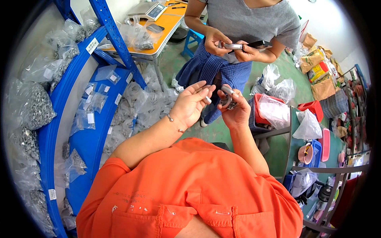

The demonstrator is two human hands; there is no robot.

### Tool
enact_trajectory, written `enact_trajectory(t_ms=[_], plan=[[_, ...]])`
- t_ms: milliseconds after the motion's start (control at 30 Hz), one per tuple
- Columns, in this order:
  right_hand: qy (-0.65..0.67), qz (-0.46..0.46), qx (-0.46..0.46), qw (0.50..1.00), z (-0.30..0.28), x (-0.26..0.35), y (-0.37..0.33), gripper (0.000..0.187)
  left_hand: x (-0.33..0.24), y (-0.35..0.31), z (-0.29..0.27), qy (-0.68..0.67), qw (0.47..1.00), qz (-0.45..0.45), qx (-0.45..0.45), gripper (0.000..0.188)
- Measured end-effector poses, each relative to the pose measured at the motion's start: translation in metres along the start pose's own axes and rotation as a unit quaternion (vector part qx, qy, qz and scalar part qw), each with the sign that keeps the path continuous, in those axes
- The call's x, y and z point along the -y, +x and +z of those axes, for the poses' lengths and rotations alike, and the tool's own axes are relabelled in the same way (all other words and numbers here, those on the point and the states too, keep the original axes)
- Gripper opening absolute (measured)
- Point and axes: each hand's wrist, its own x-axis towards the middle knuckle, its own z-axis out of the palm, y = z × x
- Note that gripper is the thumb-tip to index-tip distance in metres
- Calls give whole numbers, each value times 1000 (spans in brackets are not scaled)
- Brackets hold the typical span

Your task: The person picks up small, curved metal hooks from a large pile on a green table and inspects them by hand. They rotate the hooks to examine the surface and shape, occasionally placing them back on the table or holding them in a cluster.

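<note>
My left hand (186, 106) is raised in the middle of the view, its thumb and fingers pinching a small silvery metal piece (207, 100). Beside it, my right hand (239, 114) holds a curved silver metal ring (228, 90) between thumb and fingers. Smaller metal parts, partly hidden, sit under the ring against the palm; their exact kind is unclear. A small gap separates the two hands. Facing me, a person in a grey top (254, 20) grips a flat silver metal piece (233, 46) and a dark object (260, 44) with both hands.
Blue shelving (59, 115) on the left carries many clear bags of metal parts (37, 105). Behind it stands an orange-topped table (170, 20) with a scale (147, 11). To the right are a red basket (260, 109), a green-topped bench (295, 142) and brown sacks (311, 61).
</note>
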Motion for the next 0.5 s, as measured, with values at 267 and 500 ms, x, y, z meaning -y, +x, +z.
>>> enact_trajectory(t_ms=[267,500], plan=[[65,69,53,994,-1,-9,2,17,-2,2,0,-38,998,28,-32,20],[89,71,60,992,-2,-12,8,22,-9,-2,-6,-24,999,24,-29,23]])
